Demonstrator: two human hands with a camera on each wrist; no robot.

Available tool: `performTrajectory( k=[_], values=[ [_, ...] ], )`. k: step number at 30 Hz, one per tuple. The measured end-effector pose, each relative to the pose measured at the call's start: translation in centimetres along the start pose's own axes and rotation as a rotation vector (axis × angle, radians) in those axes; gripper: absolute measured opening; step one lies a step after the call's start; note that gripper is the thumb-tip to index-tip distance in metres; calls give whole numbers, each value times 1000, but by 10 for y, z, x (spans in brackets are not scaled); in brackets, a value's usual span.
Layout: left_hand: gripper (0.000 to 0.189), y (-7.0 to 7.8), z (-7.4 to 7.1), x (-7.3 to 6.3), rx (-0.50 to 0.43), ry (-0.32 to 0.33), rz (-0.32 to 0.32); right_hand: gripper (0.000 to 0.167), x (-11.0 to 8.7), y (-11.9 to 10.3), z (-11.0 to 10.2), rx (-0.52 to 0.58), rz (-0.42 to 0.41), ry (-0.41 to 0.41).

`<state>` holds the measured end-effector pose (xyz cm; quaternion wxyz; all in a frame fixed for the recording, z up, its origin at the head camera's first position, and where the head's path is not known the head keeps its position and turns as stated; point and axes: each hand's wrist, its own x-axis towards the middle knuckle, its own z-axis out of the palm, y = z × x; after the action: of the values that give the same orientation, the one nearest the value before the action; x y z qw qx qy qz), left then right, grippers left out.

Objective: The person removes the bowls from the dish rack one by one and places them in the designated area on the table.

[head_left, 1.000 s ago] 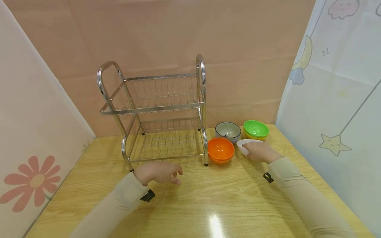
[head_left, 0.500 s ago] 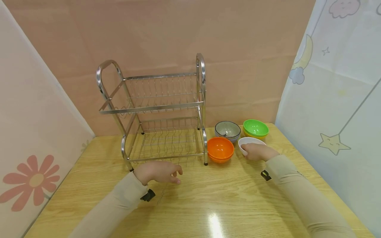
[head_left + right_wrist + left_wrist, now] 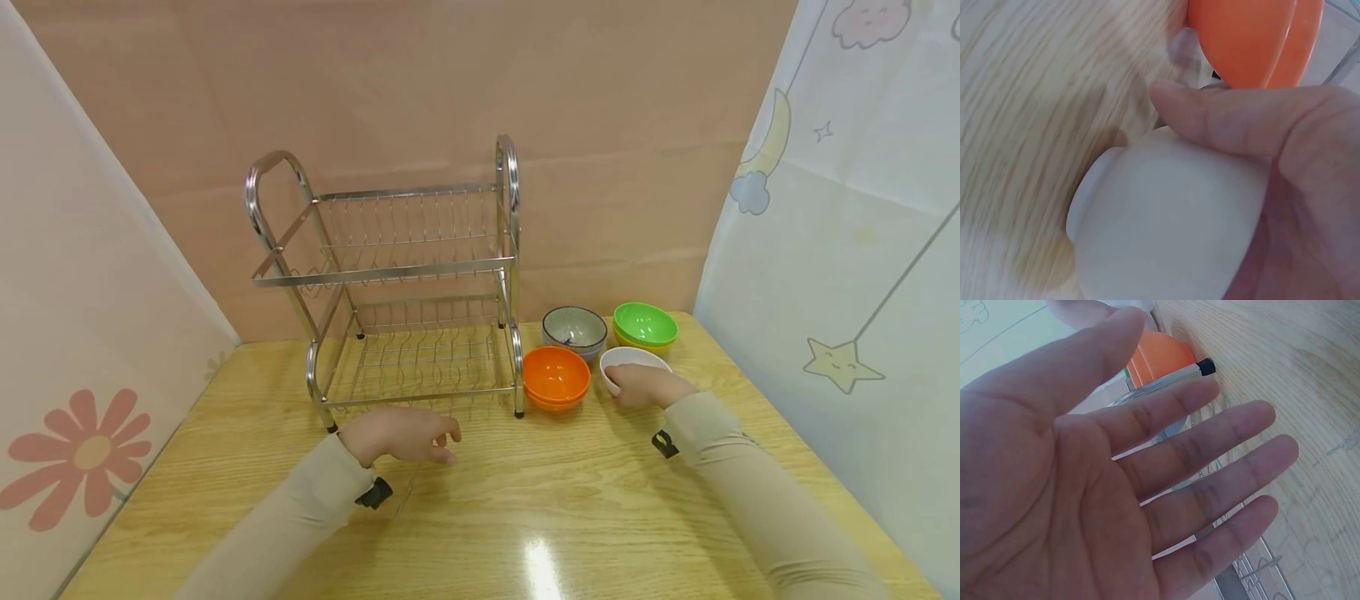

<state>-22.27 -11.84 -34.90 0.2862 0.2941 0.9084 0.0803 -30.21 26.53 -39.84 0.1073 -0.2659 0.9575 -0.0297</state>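
My right hand (image 3: 649,387) pinches the near-left wall of a white bowl (image 3: 628,358). In the right wrist view, the thumb lies along the outside of the white bowl (image 3: 1172,219), while the other fingers go behind its rim and are partly hidden. The bowl's foot is at or just above the wooden table; I cannot tell which. Left of it are two stacked orange bowls (image 3: 555,377). My left hand (image 3: 401,434) hovers in front of the dish rack (image 3: 420,398), holding nothing. The left wrist view shows this left hand (image 3: 1116,469) palm up to the camera, fingers straight.
A two-tier metal dish rack stands at the back left, bare wires on both tiers. Grey patterned bowls (image 3: 574,327) sit behind the orange ones. A green bowl (image 3: 645,323) nests in a yellow bowl (image 3: 643,347) at the back right. Cloth hangs round three sides of the wooden table (image 3: 480,517).
The white bowl has shifted slightly right and sits more level. My right hand and forearm have moved a little left, still gripping the bowl. The left hand stays where it was.
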Motion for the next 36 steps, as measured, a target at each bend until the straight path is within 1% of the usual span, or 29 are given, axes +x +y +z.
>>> performTrajectory(
  k=[9,12,17,21,24,27,32,34,36],
  values=[
    [40,0,-2,2,-12,2,0,25,3,0,1,-9,33,0],
    [40,-1,-3,2,-9,5,-4,25,4,0,2,-5,25,1],
    [39,-1,-2,2,-11,9,-3,23,5,-1,2,24,17,13],
    [38,-1,-2,1,-11,9,-13,19,5,-1,2,73,31,35],
    [39,-2,-2,0,-14,6,-17,17,3,0,0,107,39,24],
    [41,-2,-2,0,-22,10,-19,20,1,-1,-5,126,61,-6],
    [41,-8,-6,-1,-29,39,-12,35,-10,-6,-25,203,121,14],
    [39,-12,-8,-2,-34,70,-3,38,-17,-10,-37,208,147,47],
    [40,-15,-11,-3,-43,129,18,40,-26,-17,-50,179,196,87]
  ],
)
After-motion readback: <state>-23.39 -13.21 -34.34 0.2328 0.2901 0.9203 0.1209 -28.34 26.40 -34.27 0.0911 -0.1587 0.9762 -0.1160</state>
